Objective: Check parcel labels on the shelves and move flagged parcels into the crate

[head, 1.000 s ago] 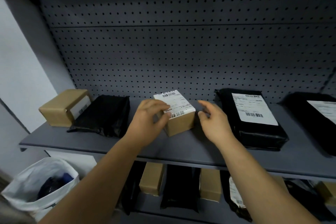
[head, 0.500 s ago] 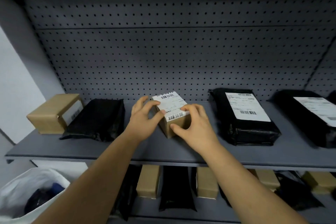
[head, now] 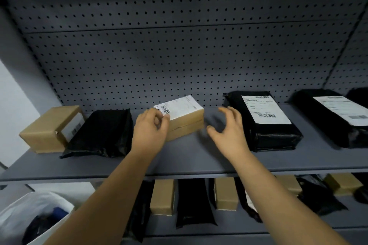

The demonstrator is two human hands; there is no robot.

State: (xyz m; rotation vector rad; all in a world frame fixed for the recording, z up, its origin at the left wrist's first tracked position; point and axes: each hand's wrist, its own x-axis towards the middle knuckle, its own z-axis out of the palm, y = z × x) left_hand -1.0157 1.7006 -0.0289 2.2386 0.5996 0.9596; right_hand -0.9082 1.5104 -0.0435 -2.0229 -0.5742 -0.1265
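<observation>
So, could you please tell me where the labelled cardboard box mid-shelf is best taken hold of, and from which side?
By its two short ends, coming from the front. The cardboard box lies flat with its long side facing out and label up, so the ends are parallel faces; the shelf is bare between its right end and the black mailer.

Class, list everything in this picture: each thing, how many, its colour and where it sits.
labelled box: one, brown, middle of upper shelf
side-labelled box: one, brown, shelf's left end
plain bag: one, black, between those boxes
labelled bags: two, black, right of the hands
lower boxes: four, brown, lower shelf
lower bags: several, black, among them
pegboard: one, grey, behind
white bag: one, lower left
left hand: one, gripping the labelled box's end
right hand: one, open, beside that box, apart
</observation>
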